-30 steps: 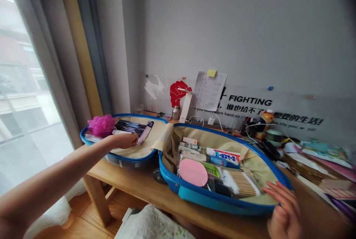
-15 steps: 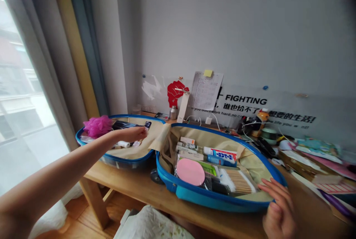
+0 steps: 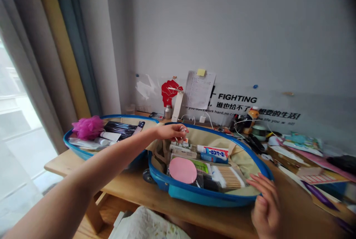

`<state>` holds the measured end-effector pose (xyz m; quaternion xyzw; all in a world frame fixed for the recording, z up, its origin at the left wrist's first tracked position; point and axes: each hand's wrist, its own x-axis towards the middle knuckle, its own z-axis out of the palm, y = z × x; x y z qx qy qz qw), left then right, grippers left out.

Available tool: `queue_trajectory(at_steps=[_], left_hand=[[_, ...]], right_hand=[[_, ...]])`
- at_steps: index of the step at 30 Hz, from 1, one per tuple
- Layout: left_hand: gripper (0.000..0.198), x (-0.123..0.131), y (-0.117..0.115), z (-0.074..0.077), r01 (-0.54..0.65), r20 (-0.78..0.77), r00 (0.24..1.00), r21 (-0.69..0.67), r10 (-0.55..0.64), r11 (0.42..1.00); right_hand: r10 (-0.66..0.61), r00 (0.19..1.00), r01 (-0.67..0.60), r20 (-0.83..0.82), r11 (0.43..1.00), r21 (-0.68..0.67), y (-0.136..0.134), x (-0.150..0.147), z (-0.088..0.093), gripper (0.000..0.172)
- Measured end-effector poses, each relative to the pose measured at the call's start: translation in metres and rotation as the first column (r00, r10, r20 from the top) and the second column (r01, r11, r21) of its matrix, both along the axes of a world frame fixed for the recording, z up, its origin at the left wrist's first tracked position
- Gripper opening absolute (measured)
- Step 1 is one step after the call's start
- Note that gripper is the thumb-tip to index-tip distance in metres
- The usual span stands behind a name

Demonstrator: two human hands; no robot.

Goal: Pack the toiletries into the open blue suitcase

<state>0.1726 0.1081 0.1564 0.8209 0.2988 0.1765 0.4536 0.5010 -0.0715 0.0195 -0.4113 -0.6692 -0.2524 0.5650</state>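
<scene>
My left hand (image 3: 170,132) is held over the near-left end of the right half of a blue suitcase (image 3: 211,199). Its fingers are closed around something small and see-through, too unclear to name. Below it lie thin boxes (image 3: 183,152), a toothpaste box (image 3: 213,150), a blue tube (image 3: 214,158), a round pink item (image 3: 183,170) and a pack of cotton swabs (image 3: 228,177). At the right rim my right hand (image 3: 267,203) has its fingers stretched out over the edge, holding nothing. The left half holds a pink bath puff (image 3: 87,127), white tubes (image 3: 110,135) and a dark striped packet (image 3: 121,129).
The suitcase lies spread on a wooden table (image 3: 130,191). Behind it stand a small bottle (image 3: 167,112) and a white upright device (image 3: 177,107) with cables. Papers, a purple item (image 3: 319,195) and an orange-labelled bottle (image 3: 251,120) crowd the right side.
My left hand has moved right, from inside the left half to above the right half, with something small in its fingers. My right hand stays by the rim. The view has shifted slightly.
</scene>
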Motion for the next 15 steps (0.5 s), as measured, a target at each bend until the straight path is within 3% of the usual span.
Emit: queue_trajectory(at_steps=[7,15], left_hand=[[0.005,0.056,0.004,-0.018,-0.033,-0.127,0.99,0.249,0.066,0.968],[0.019,0.072,-0.015,-0.03,0.121,-0.345,0.938,0.446,0.046,0.887]], right_hand=[[0.01,1.0,-0.01,-0.006,0.999,-0.031,-0.003,0.001,-0.001,0.036],[-0.002,1.0,0.002,-0.012,1.0,-0.026,-0.005,-0.003,0.001,0.036]])
